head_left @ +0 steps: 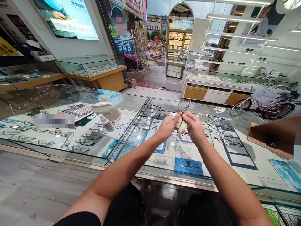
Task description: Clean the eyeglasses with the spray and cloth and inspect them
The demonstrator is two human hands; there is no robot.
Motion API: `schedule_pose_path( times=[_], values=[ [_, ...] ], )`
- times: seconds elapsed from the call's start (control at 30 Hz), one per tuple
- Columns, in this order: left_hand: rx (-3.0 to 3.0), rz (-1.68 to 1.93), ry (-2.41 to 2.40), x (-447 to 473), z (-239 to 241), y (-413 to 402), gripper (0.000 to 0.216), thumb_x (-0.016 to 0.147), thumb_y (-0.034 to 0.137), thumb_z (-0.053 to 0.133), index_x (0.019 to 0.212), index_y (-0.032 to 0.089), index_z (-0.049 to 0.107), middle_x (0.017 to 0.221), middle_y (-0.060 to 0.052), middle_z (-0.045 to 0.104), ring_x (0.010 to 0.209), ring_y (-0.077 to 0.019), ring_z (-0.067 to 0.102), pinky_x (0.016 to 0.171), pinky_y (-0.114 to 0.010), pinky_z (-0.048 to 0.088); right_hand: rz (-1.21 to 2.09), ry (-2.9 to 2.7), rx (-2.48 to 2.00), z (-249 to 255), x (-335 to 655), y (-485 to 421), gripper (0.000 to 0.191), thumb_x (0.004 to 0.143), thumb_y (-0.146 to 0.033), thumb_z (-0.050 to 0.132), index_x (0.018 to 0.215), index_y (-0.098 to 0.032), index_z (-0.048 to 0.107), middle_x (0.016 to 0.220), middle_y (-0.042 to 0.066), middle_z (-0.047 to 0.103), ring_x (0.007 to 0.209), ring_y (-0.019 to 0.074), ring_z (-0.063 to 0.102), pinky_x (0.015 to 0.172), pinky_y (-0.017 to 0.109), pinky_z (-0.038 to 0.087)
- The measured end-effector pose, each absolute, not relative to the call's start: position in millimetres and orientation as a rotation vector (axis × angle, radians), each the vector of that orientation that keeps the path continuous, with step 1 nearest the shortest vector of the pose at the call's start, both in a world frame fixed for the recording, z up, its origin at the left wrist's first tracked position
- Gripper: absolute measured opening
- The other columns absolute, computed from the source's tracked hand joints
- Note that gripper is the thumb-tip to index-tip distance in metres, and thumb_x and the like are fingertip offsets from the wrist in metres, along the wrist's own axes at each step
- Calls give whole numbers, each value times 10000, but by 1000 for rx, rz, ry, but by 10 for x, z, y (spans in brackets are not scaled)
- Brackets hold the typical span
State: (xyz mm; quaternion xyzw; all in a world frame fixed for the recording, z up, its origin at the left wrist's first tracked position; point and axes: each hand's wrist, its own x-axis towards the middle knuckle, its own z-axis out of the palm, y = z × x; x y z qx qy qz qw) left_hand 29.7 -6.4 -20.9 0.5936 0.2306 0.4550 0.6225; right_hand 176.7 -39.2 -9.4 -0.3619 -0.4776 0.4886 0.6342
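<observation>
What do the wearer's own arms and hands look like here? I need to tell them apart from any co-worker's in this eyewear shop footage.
Both forearms are bare up to the elbows, with no watch, bracelet or glove visible. The left hand and right hand show no rings that can be made out. A bit of dark fabric shows at the lower edge near the left upper arm, possibly a short sleeve. No other markings are visible.

Glasses [184, 106]: thin dark wire frame, clear lenses, held up in the air above the glass desk [235, 163], lenses upright and tilted a little, rims standing clear above the hands. Lower part of the frame was hidden in the cloth. Cloth [180, 125]: small, cream-white, bunched and wrapped about the frame's lower part, one loose corner hanging down. Both were pinched between the left hand [167, 127] and right hand [194, 126].
</observation>
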Motion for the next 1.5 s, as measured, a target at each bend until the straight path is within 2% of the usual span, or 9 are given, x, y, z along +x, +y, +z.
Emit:
schedule_pose_path(
  times=[0.1,0.23,0.43,0.73,0.9,1.07,1.23,1.4,1.5],
  values=[
    [1381,997,483,283,-231,-53,678,797,671,843,1189,137,699,940,-54,722,828,-162,642,784,-277,510,1187,-955,-864,-81,1777,-387,321,764,-505,892,907,-229,811,800,9,712,628,136,548,542,265,445],
    [1380,931,445,261,-233,-34,654,690,546,964,1116,134,685,951,-49,711,843,-159,624,801,-272,482,1290,-894,-842,-46,1790,-385,334,681,-464,940,873,-217,825,806,18,740,651,139,594,562,263,452],
    [1402,998,471,286,-232,-20,675,804,695,829,1131,117,708,936,-51,701,825,-154,609,773,-270,474,1301,-926,-791,-26,1776,-399,343,656,-467,970,847,-223,824,894,23,772,657,129,601,566,268,486],
    [1177,1056,465,352,-277,-9,676,845,744,765,1174,154,732,1091,-97,782,1063,-224,712,985,-344,533,1271,-832,-768,-9,1867,-373,301,718,-438,935,904,-231,821,922,36,795,783,179,703,702,299,598],
    [997,1104,464,356,-257,55,617,802,723,820,1059,173,708,996,-84,777,1011,-214,727,958,-355,558,1208,-826,-712,17,2025,-338,230,794,-427,881,938,-260,818,1055,30,808,900,166,732,726,265,599],
    [964,1105,574,304,-229,86,593,746,681,874,960,158,694,913,-53,747,864,-165,696,824,-287,538,1199,-794,-694,65,2131,-348,200,820,-430,859,925,-266,813,1028,16,807,937,158,745,802,256,621],
    [1341,659,590,235,-187,-11,533,801,672,803,820,148,712,794,-42,712,705,-153,608,653,-266,454,1194,-810,-693,88,2158,-346,212,824,-445,860,911,-260,802,1006,10,808,905,149,741,804,252,629],
    [1653,198,468,236,-223,-141,566,854,733,711,765,174,713,733,-17,673,660,-151,566,627,-269,443,1190,-829,-720,80,2165,-336,232,833,-457,852,938,-259,790,997,16,808,890,156,741,800,267,624],
    [1830,146,450,259,-285,-164,579,846,742,717,788,166,739,729,-17,684,645,-152,575,617,-265,438,1220,-847,-731,92,2176,-332,249,823,-461,859,933,-249,788,987,23,798,864,155,730,789,271,614]
  ],
)
